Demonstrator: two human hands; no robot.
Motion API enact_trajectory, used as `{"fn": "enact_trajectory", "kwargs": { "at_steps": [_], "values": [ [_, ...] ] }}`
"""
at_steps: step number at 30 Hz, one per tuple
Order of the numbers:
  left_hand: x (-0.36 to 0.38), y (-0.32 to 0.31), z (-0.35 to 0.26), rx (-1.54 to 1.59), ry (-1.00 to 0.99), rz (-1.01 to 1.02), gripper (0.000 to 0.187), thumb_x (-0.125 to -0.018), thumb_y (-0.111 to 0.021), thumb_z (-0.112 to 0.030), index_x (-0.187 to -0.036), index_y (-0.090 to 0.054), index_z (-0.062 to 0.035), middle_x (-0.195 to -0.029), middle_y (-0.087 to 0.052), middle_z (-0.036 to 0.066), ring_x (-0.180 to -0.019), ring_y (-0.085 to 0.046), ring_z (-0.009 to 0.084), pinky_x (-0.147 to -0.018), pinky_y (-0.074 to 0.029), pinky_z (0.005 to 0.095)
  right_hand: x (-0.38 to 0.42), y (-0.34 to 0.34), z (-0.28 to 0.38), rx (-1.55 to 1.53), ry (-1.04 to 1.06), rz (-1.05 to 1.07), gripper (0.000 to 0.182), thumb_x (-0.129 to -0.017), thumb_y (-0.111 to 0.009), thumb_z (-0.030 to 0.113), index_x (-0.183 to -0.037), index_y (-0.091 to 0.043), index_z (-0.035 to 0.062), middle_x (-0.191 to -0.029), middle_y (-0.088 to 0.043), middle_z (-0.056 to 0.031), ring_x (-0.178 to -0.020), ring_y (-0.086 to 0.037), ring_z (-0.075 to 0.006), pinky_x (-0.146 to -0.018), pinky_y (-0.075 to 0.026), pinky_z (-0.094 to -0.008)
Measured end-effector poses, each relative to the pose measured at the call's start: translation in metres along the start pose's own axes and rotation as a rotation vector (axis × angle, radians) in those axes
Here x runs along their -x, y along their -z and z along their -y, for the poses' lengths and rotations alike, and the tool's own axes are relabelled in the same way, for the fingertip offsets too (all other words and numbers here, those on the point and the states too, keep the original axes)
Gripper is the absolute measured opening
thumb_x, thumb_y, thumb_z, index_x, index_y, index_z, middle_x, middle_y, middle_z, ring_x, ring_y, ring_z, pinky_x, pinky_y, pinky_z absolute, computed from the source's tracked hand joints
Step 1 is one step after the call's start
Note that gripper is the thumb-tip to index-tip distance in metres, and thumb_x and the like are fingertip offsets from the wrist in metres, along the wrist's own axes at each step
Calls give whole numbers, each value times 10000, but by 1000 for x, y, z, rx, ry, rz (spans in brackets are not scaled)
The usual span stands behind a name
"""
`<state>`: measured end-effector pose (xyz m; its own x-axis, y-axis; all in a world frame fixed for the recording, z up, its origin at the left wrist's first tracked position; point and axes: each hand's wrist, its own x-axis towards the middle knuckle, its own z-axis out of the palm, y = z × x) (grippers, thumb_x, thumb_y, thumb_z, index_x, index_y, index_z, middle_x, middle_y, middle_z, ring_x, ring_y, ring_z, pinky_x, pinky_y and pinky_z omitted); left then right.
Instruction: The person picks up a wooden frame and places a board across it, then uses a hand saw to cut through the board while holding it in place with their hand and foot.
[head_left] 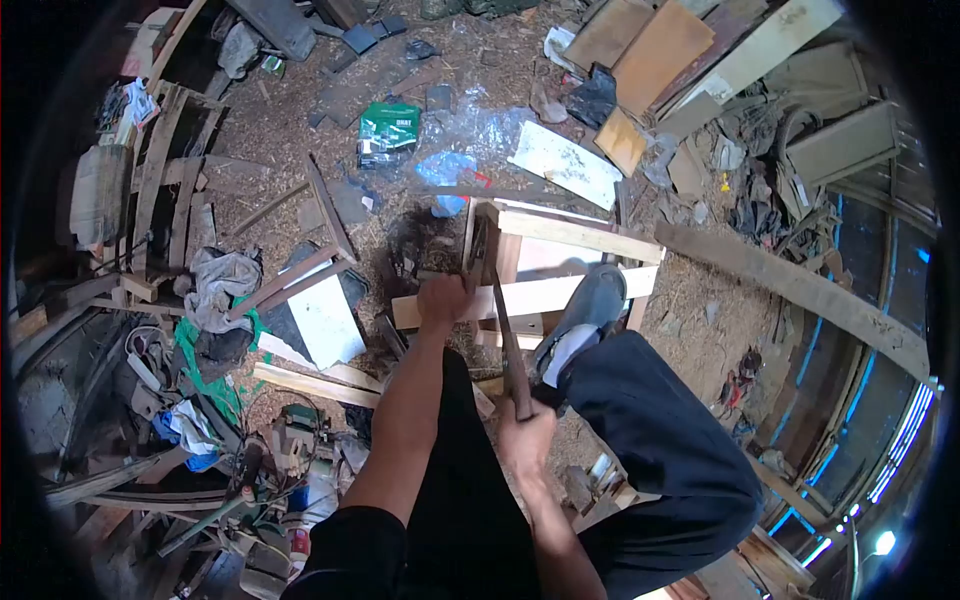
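Sawdust-strewn floor throughout, seen from the head view, crowded with scrap boards, rags and tools. Dark fisheye rim all round, cutting off the corners and hiding whatever lies past the curved walls. Blue-lit slats glowing at the right edge, too blurred to identify.

Near centre, a pale wooden frame standing on the floor, pinned by a grey shoe planted on its cross rail. Left hand clenched over the frame's near upright, fingers wrapped out of sight on the far side. Right hand closed around the handle of a long dark tool, probably a saw or file; blade type hard to make out, its upper end lost against the frame's dark post. Tool running steeply from the right hand up to the frame, just beside the left hand. Dark trouser legs covering the lower middle and concealing the floor and the frame's near foot beneath.

Left of the frame, a white panel lying tilted among slats, with a grey rag and green cloth beside it. Further back, a green packet and crumpled blue plastic, well apart from the hands. Long plank slanting across the right side. Power tools and bottles heaped at lower left, partly cut off.

Little open room: bare sawdust only to the right of the frame, between it and the long plank; clutter pressing close on the left.
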<state>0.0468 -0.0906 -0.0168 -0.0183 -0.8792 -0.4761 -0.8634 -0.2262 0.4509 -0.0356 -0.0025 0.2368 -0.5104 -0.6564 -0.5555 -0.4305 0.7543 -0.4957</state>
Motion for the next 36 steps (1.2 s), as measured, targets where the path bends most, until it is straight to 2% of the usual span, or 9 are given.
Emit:
{"fn": "enact_trajectory", "kwargs": {
  "at_steps": [9,14,16,17,27,29,32,34,36],
  "values": [
    [5,10,-2,17,5,20,496,-857,-414,-397,-679,-683,-20,-694,-634,213,-651,-632,377,-664,-522,460,-80,-36,-4,78,-67,28,345,-762,-603,268,-757,-614,-76,-602,-577,-249,-651,-646,-348,-562,-461,-402],
    [0,1,6,60,12,29,519,-855,-417,-424,-686,-681,-10,-696,-636,207,-674,-636,367,-680,-520,449,-95,-57,-14,4,-33,57,354,-772,-618,280,-790,-618,-73,-591,-564,-248,-606,-625,-354,-550,-449,-409],
    [-1,1,5,27,13,82,536,-860,-420,-443,-687,-680,-8,-696,-638,202,-671,-637,362,-677,-520,441,-62,-20,6,95,-160,184,280,-810,-585,208,-830,-633,-66,-585,-593,-171,-565,-611,-248,-559,-453,-376],
    [0,0,1,41,21,98,536,-860,-420,-443,-687,-680,-8,-696,-638,202,-671,-637,362,-677,-520,441,-39,-11,-16,-9,91,66,257,-803,-558,163,-643,-561,-38,-504,-465,-3,-484,-421,-79,-435,-331,-304],
    [20,-21,10,-89,-93,-156,515,-861,-425,-426,-677,-677,-16,-615,-619,204,-601,-639,344,-608,-526,444,-58,-15,11,76,-90,44,245,-793,-577,153,-692,-603,-69,-497,-494,-43,-512,-458,-64,-452,-364,-309],
    [-8,-16,7,-139,-130,-344,507,-862,-421,-407,-652,-675,-22,-606,-615,206,-583,-635,346,-601,-526,445,-89,-35,-1,30,34,52,255,-817,-543,168,-792,-656,-59,-485,-498,-64,-493,-475,-94,-467,-383,-324],
    [-5,0,1,-46,-61,-118,500,-859,-403,-363,-616,-665,-15,-614,-617,204,-570,-625,362,-592,-523,454,-109,-62,-28,-32,-8,51,256,-829,-540,186,-860,-671,-32,-506,-506,-66,-513,-484,-101,-476,-390,-326],
    [-6,3,-3,-49,-67,-78,487,-854,-415,-354,-611,-663,-12,-611,-615,205,-570,-624,360,-591,-522,450,-90,-49,-15,-53,78,21,339,-802,-590,245,-790,-598,-93,-609,-550,-269,-717,-638,-386,-565,-451,-411],
    [-7,2,3,-59,-59,-28,475,-848,-428,-345,-606,-661,-9,-607,-612,206,-569,-623,358,-589,-522,446,-39,-4,-3,123,-53,190,294,-806,-591,203,-763,-582,-88,-583,-525,-255,-601,-628,-342,-536,-435,-399]
  ]
}}
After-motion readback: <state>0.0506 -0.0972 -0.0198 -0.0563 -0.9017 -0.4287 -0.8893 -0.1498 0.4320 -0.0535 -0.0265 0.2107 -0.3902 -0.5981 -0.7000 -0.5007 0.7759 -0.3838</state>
